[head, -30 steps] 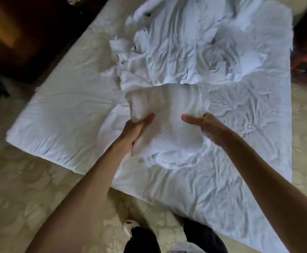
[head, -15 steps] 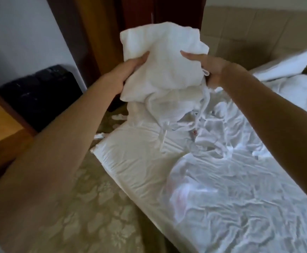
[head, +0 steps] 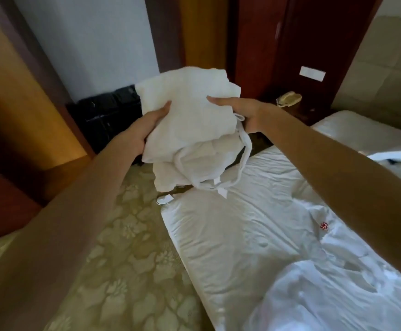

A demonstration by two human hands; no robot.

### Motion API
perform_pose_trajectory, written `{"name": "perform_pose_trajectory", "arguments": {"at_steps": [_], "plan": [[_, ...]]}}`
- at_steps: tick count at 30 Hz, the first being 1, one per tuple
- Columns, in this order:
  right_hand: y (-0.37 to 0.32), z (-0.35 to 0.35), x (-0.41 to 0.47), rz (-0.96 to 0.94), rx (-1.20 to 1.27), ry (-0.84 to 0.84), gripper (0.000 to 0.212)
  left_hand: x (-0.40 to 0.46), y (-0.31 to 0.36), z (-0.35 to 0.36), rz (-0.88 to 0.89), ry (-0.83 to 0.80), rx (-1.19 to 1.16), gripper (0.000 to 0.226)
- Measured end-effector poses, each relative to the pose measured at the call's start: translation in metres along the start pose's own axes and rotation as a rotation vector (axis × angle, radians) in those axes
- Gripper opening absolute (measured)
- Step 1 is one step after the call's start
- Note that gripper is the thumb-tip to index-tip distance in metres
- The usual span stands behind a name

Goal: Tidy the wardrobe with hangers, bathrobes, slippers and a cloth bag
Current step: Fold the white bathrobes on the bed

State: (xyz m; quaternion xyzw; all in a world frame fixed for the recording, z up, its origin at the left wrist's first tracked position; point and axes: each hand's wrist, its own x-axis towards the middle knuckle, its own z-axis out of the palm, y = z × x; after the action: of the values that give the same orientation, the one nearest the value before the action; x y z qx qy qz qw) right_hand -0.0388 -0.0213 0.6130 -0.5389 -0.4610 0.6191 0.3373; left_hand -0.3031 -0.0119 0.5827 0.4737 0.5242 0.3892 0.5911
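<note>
left hand [head: 144,130] + right hand [head: 247,111] grasp folded bathrobe [head: 189,115] | red pinwheel logo [head: 323,225] on bedsheet [head: 230,235]

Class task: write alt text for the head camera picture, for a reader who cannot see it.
Two bare hands, left hand and right hand, hold a folded white bathrobe in the air, its belt dangling, above a bed with rumpled white sheets. Behind stand a black suitcase and dark wooden doors.

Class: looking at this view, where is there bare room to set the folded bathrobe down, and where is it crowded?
Free: the smooth white bed corner just below the folded bathrobe, and the patterned carpet beside it. Crowded: the rumpled sheets at lower right, and the floor by the black suitcase. Both the left hand and right hand grip the bathrobe.
</note>
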Motion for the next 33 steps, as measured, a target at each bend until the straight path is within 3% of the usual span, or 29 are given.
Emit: {"name": "perform_pose_trajectory", "arguments": {"at_steps": [4, 8, 11, 14, 17, 19, 20, 23, 25, 30, 33], "plan": [[0.015, 0.016, 0.062, 0.101, -0.002, -0.085, 0.061, 0.029, -0.030, -0.024, -0.099, 0.048, -0.119, 0.058], [0.054, 0.012, 0.130, 0.209, 0.003, -0.110, 0.060, 0.072, -0.080, -0.032, -0.205, 0.100, -0.206, 0.059], [0.107, -0.007, 0.183, 0.337, 0.002, -0.158, 0.073, 0.113, -0.130, -0.024, -0.314, 0.071, -0.218, 0.054], [0.171, -0.037, 0.241, 0.401, -0.042, -0.125, 0.085, 0.172, -0.200, -0.012, -0.437, 0.105, -0.203, 0.084], [0.237, -0.076, 0.292, 0.472, -0.107, -0.037, 0.093, 0.224, -0.273, 0.010, -0.522, 0.120, -0.230, 0.082], [0.282, -0.100, 0.328, 0.527, -0.155, -0.031, 0.103, 0.253, -0.317, 0.028, -0.572, 0.142, -0.229, 0.093], [0.303, -0.110, 0.347, 0.534, -0.163, -0.028, 0.102, 0.269, -0.340, 0.034, -0.592, 0.162, -0.214, 0.092], [0.363, -0.122, 0.393, 0.547, -0.175, -0.002, 0.093, 0.310, -0.407, 0.049, -0.649, 0.226, -0.142, 0.053], [0.408, -0.121, 0.420, 0.538, -0.196, 0.006, 0.089, 0.328, -0.455, 0.053, -0.685, 0.285, -0.051, 0.045], [0.511, -0.115, 0.475, 0.506, -0.052, 0.185, 0.078, 0.376, -0.546, 0.045, -0.703, 0.347, 0.083, 0.074], [0.528, -0.125, 0.491, 0.514, -0.007, 0.170, 0.089, 0.396, -0.565, 0.040, -0.699, 0.286, 0.121, 0.080]]}}
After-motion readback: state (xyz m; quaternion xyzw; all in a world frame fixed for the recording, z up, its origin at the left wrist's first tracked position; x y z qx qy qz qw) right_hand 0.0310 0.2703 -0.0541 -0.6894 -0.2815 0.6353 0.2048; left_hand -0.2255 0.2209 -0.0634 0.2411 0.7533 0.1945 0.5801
